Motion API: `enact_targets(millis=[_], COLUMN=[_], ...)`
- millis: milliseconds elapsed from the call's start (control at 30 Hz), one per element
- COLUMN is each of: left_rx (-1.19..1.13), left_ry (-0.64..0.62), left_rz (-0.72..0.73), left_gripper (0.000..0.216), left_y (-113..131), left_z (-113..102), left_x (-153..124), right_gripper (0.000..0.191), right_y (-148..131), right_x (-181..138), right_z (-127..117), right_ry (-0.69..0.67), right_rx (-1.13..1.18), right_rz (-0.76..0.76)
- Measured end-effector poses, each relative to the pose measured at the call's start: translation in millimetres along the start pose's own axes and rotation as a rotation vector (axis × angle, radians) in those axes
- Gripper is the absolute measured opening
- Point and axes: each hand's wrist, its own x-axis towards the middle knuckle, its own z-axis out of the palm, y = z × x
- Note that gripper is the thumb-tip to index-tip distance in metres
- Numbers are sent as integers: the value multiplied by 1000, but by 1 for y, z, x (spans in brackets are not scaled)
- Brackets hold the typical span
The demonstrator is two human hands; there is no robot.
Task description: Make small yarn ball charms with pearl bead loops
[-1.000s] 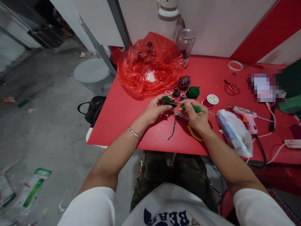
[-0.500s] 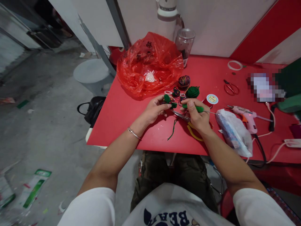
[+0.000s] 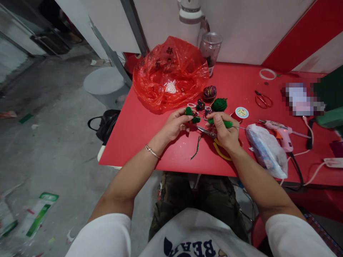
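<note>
My left hand [image 3: 175, 125] pinches a small green yarn piece [image 3: 192, 115] above the red table [image 3: 150, 142]. My right hand [image 3: 224, 132] is closed round a green-handled hook tool [image 3: 224, 124], whose metal tip points left at the yarn piece. Scissors with yellow handles [image 3: 211, 137] lie on the table under my right hand. A loose green thread [image 3: 197, 147] lies on the table between my wrists. A green yarn ball [image 3: 220, 104] and a multicoloured yarn ball [image 3: 209, 92] sit just beyond my hands.
A red plastic bag [image 3: 170, 73] holding white beads sits at the back left, with a glass jar [image 3: 210, 50] behind it. To the right lie a thread spool [image 3: 242, 113], a clear plastic bag [image 3: 266, 150], a pink glue gun [image 3: 281, 134] and red scissors [image 3: 262, 100].
My left hand has turned the green yarn piece slightly and shifted it a little left. My right hand has barely moved.
</note>
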Motion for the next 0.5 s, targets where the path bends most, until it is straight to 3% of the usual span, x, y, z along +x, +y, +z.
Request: enact_targets(millis=[67,167,267,400,500], left_rx=[-10,-38,-84,-91,-68], left_ry=[7,1,-66,-160,-210], left_rz=[-1,-7,-6,20,35], left_gripper=[43,41,39,40,41], left_y=[0,2,5,7,5], left_z=[0,-1,-2,-2,-3], left_x=[0,-1,-4,-9,-9], right_gripper=[48,62,58,41,49], right_y=[2,6,8,7,8], right_x=[2,8,17,20,17], right_z=[1,-1,-6,-12,-11], right_ry=[38,202,272,58,-185], right_rx=[-20,-17,-42,-210,-200], right_rz=[-63,-246,-280,-199,-76])
